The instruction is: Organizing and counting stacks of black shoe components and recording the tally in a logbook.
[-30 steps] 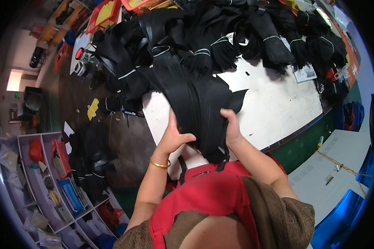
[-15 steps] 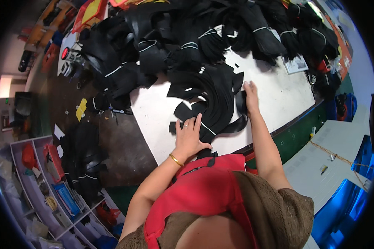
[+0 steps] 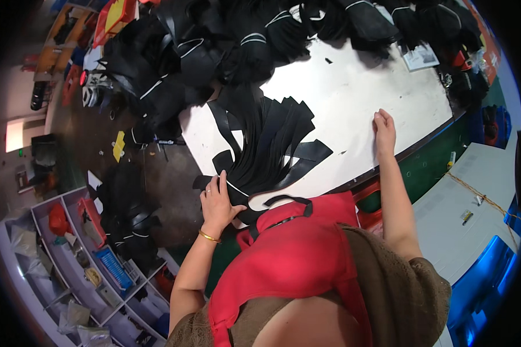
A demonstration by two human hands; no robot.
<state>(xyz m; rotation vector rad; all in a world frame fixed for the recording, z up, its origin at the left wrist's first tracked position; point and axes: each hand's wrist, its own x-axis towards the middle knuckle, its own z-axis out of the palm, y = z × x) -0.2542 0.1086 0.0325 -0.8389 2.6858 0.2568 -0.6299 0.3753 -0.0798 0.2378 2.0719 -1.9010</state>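
Note:
A bundle of black, flat strips (image 3: 260,144) lies fanned out on the white board (image 3: 353,104), with a white tie (image 3: 236,189) round its near end. My left hand (image 3: 217,203) rests on that tied end, fingers spread and thumb out to the side; it is open, and the strips partly hide its underside. To the right of the bundle and apart from it, my right hand (image 3: 385,134) is over the board near its right side. Its fingers are loosely bent and nothing shows in them.
More tied black bundles (image 3: 249,52) are heaped along the far side. A framed card (image 3: 421,58) lies at the far right of the board. Lower left stands a compartment tray (image 3: 69,277); a grey surface with a rope (image 3: 480,199) is at the right.
The strips, bent round in a curve before, now fan out away from me. My right hand has moved right, away from them; my left stays on the tied end, now further left.

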